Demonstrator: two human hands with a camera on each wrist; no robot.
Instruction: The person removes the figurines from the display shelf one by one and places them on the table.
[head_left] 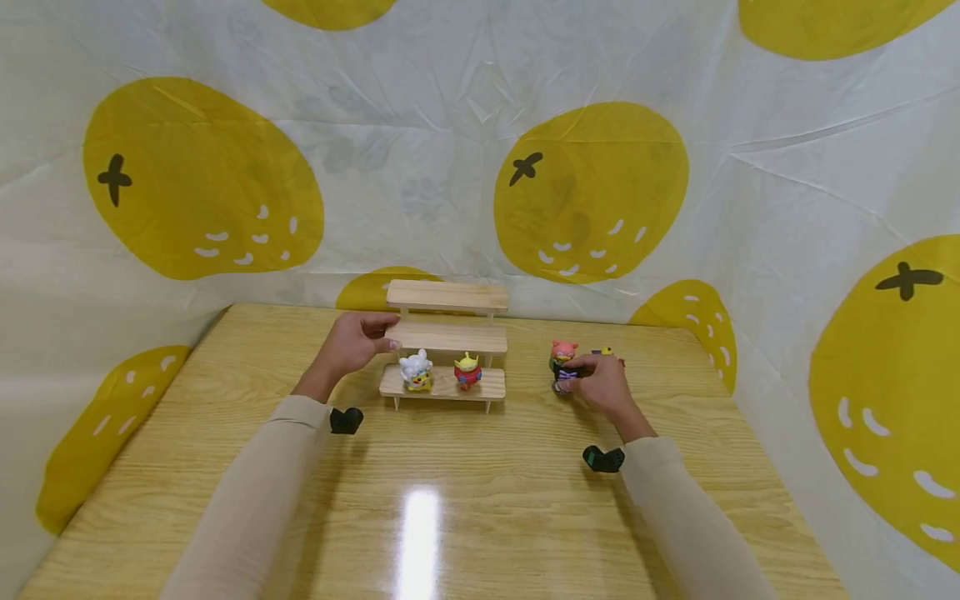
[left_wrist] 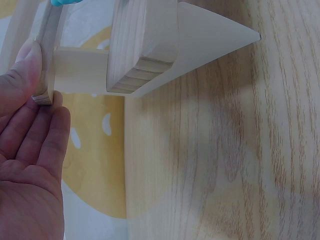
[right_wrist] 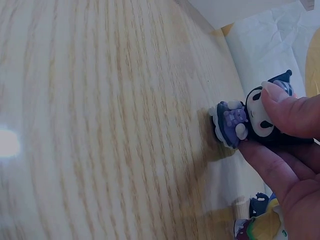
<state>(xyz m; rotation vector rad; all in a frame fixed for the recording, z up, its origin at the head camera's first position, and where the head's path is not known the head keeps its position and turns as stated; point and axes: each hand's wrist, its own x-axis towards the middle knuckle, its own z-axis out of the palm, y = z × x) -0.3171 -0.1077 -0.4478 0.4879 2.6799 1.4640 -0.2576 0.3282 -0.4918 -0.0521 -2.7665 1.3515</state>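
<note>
Head view: A person in beige sleeves (head_left: 247,492) reaches both arms across a wood-grain table (head_left: 480,467). At the far middle of the table stands a small wooden shelf stand (head_left: 447,337) with three boards rising like steps. The left hand (head_left: 358,343) is at the left end of the middle board. On the lowest, nearest board are two figurines: a white figurine (head_left: 415,367) with yellow at its front, on the left, and a red figurine (head_left: 467,375) with a yellow-green head, on the right. Well to the right of the stand, the right hand (head_left: 606,385) holds a black-hooded figurine (head_left: 564,379). Just beyond that is a pink-headed figurine (head_left: 564,348). Behind everything hangs a white cloth (head_left: 420,167) printed with big yellow fruit shapes.

Left wrist view: The thumb lies on one face of the board and the fingers reach under the other, pinching its end. Beside it are the thick end of another board and a pale, pointed leg (left_wrist: 210,40).

Right wrist view: Thumb and fingers grip the hooded figurine, which has a white face and a small purple bear at its front. Its base is near the tabletop; whether they touch, I cannot tell. Just to its right is a yellow-and-green figurine (right_wrist: 265,224), partly hidden by the hand.
</note>
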